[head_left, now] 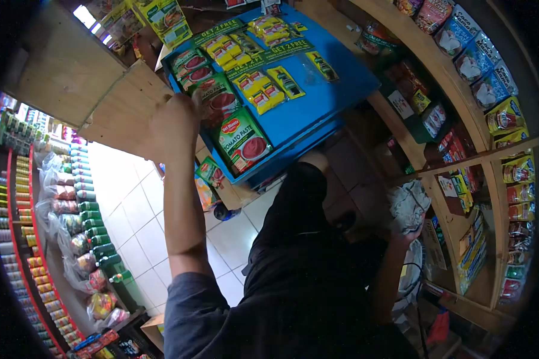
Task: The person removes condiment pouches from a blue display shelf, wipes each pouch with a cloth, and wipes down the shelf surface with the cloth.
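My left hand [178, 116] reaches to the left edge of a blue tabletop [341, 75]. Its fingers are curled at the edge of a green tomato paste pouch [221, 102], which they appear to pinch; the fingertips are partly hidden. Nearer to me lies another tomato paste pouch [244, 140], flat on the blue top, and smaller red-and-green pouches [191, 67] lie beyond. To their right are yellow seasoning packets [259, 90] and green promo strips [288, 51]. Low at my right side, my right hand [406, 237] is closed on a crumpled grey-white cloth [410, 206].
Wooden shelves [455, 161] with hanging sachets [476, 57] stand on the right. A plywood panel [126, 107] is at the left of the blue top. Farther left, red-edged shelves [33, 221] hold cans and bottles [99, 230]. White floor tiles [141, 206] lie below.
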Demonstrator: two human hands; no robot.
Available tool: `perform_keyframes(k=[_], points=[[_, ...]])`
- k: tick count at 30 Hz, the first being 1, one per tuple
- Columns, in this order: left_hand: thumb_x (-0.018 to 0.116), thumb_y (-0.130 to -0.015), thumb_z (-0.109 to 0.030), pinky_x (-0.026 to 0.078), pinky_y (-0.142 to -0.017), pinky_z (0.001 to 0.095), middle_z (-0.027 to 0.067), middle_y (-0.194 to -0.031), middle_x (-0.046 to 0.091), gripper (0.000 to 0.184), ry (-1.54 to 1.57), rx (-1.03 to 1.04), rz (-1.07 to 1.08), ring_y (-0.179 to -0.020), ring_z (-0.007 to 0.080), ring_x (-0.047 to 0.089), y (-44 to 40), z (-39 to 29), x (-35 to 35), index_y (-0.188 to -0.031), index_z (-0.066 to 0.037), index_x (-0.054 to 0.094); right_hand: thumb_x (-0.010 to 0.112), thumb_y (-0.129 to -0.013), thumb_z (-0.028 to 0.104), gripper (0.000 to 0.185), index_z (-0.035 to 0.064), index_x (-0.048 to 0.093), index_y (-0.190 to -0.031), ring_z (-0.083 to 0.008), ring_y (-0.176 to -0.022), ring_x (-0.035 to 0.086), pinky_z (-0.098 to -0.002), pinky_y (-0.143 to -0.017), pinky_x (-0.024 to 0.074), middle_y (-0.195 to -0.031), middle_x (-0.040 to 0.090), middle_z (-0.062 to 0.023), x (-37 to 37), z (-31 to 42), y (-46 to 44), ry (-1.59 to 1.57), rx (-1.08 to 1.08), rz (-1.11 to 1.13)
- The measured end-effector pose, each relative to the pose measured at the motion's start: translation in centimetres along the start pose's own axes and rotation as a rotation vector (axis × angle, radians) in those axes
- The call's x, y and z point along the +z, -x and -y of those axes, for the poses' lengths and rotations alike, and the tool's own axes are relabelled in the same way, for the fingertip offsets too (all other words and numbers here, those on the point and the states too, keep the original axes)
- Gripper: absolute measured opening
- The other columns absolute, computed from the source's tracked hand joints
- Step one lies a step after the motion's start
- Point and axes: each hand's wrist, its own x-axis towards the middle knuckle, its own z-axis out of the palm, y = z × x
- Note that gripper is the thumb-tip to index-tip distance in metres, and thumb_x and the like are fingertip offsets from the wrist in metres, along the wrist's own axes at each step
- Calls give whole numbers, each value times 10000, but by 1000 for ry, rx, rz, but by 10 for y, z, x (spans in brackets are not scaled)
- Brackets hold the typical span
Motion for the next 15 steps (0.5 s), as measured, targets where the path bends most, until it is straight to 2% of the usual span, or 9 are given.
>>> perform_keyframes(k=[3,5,6,7,9,11,13,15], points=[[575,-794,-666,523,-714,449,125,-926,703,627,-365,241,-436,-836,324,677,-23,-6,42,-992,-91,725,485,-929,461,655,34,388,-1415,-349,-1315,406,-490,-1084,338,-1421,442,-167,8,-12,3,141,-41,20],[665,-791,-548,529,-594,454,116,-832,712,521,-198,316,-344,-676,319,685,-30,-5,40,-974,-64,717,489,-928,457,646,33,400,-1407,-347,-1303,420,-487,-1076,348,-1408,455,-169,13,-22,10,220,-76,19],[695,-793,-488,530,-576,441,124,-835,713,469,-12,234,-117,-670,317,687,-20,-17,11,-961,-51,715,491,-927,455,641,32,406,-1403,-346,-1297,427,-485,-1072,353,-1401,462,-169,16,-26,16,251,-92,22],[711,-788,-382,528,-551,414,130,-813,710,396,357,223,22,-647,302,685,-25,-15,23,-971,-31,695,493,-927,453,637,32,412,-1398,-344,-1291,434,-483,-1068,358,-1394,469,-170,19,-29,23,283,-103,21],[745,-778,-168,525,-501,360,143,-769,704,292,1160,67,269,-602,271,680,-35,-10,47,-993,9,655,496,-926,449,628,31,424,-1390,-342,-1279,448,-480,-1061,368,-1380,482,-172,25,-34,34,334,-122,31],[717,-795,-97,529,-491,344,138,-748,698,291,1247,-40,362,-575,250,671,-58,6,69,-1035,31,615,500,-926,445,620,29,436,-1382,-340,-1267,462,-477,-1053,378,-1366,495,-173,30,-38,44,371,-129,42],[653,-844,-92,564,-546,352,137,-868,697,333,1136,200,271,-677,227,687,-81,35,86,-1131,40,546,504,-925,440,612,28,449,-1373,-338,-1254,475,-474,-1045,387,-1352,509,-175,36,-42,48,408,-138,51],[593,-894,-109,587,-655,351,121,-990,674,281,1473,55,311,-818,213,685,-41,21,35,-1137,25,544,508,-924,436,603,27,461,-1365,-336,-1242,489,-471,-1038,397,-1338,522,-176,42,-49,46,430,-146,64]])
